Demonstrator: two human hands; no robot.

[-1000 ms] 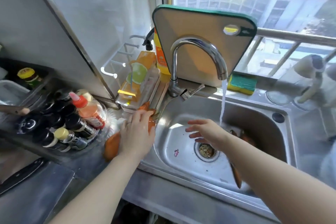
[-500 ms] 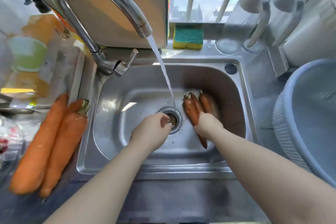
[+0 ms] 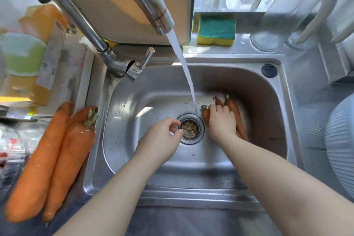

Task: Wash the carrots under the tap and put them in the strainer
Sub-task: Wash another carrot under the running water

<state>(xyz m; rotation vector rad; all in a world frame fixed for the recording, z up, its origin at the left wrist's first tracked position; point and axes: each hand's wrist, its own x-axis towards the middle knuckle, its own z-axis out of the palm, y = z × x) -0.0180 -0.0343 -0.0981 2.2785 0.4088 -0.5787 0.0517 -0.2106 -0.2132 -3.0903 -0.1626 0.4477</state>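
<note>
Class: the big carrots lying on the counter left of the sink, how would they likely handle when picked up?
The carrots on the counter look thick and solid, so probably stiff and fairly heavy. Their skin glistens, so possibly wet and slippery. Being round and tapered, one may roll if nudged.

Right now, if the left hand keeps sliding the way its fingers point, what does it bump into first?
Probably the drain strainer. The left hand points up and right, its fingertips already at the drain's metal rim. Beyond that come the falling water stream and the carrots in the sink. Height above the rim is unclear.
</note>
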